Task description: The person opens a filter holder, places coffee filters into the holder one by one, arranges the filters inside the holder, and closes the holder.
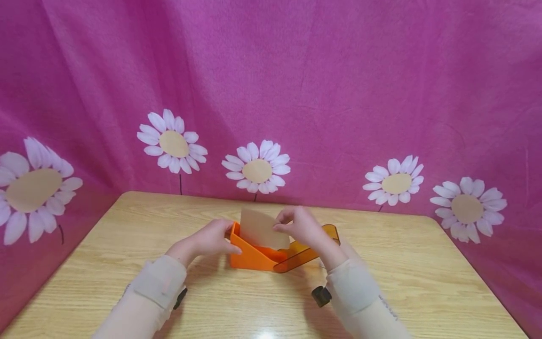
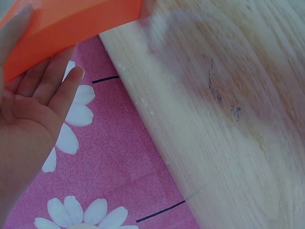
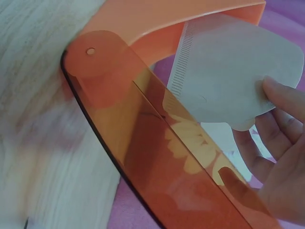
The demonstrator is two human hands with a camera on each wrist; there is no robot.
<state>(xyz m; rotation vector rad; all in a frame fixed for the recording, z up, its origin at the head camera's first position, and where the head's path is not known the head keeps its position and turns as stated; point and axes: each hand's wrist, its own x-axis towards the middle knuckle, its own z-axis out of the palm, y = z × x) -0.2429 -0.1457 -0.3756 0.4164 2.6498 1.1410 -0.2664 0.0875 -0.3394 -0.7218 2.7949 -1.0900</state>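
Paper sheet (image 1: 259, 229): pinched by your right hand (image 1: 301, 229), the nearer one; extends leftward from it, at the box's mouth;
Orange box (image 1: 250, 256): gripped by your left hand (image 1: 210, 238); long axis runs rightward from that hand.

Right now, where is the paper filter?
In the head view, the paper filter is at the mouth of the orange box, left of the amber lid, its right edge pinched by the right hand.
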